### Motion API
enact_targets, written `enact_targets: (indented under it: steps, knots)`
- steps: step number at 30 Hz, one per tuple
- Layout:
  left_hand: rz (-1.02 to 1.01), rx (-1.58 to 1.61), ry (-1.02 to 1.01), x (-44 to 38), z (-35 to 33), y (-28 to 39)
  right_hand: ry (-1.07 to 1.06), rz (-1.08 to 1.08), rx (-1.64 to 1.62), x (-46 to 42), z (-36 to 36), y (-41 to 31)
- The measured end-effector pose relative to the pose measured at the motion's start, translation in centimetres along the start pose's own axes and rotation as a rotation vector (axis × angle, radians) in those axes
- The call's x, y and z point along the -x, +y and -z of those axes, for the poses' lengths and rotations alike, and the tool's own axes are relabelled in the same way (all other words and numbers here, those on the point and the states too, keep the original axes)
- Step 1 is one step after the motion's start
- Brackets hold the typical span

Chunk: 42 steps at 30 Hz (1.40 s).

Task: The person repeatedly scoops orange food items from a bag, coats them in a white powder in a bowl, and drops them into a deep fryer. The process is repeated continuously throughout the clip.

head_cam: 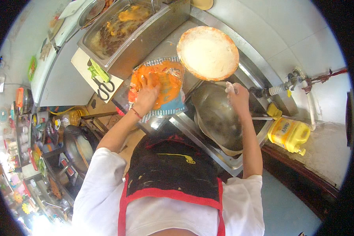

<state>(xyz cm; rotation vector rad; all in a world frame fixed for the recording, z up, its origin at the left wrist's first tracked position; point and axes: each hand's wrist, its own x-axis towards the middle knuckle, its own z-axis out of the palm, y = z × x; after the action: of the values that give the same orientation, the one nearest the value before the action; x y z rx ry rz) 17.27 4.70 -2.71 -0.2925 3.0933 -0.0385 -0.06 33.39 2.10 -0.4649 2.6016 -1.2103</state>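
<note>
My left hand (147,93) lies palm down with fingers spread in wet orange batter or marinade (168,94). The orange mass covers a printed plastic bag (172,106) with a striped edge. Whether any food lies under the fingers is hidden. My right hand (239,96) is curled above a large metal basin (216,109); white powder coats its fingertips. I cannot tell whether anything is between those fingers. Just beyond that hand is a round bowl (208,53) of white, flour-like powder, its rim smeared orange.
A deep fryer (118,29) with bubbling oil and orange pieces stands at the upper left. Black-handled scissors (105,89) and a cut green vegetable (100,70) rest on a white board (84,70). A yellow jug (287,134) stands at the right beside a pipe (278,90).
</note>
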Motion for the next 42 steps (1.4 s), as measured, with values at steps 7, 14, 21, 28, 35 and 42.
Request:
enact_targets:
  steps: [7, 14, 21, 28, 35, 42]
  knots:
    - [0.119, 0.324, 0.113, -0.1, 0.8, -1.7, -0.019, -0.022, -0.019, -0.2, -0.4, 0.6]
    - [0.122, -0.194, 0.237, -0.4, -2.0, -0.6, -0.064, -0.110, -0.147, -0.3, -1.6, 0.7]
    - [0.101, 0.005, 0.142, 0.1, -1.6, -0.7, -0.069, -0.131, -0.190, -0.2, -1.8, -0.3]
    - [0.132, 0.437, 0.199, 0.3, -0.2, -2.1, -0.057, -0.196, -0.160, 0.3, -2.3, 0.2]
    - [0.163, 0.385, 0.336, -0.5, -1.0, -2.4, 0.000, -0.127, -0.138, 0.2, -2.7, 0.4]
    - [0.586, 1.125, 0.195, -0.9, -2.6, -7.5, -0.016, -0.303, -0.297, 0.9, -2.6, -1.1]
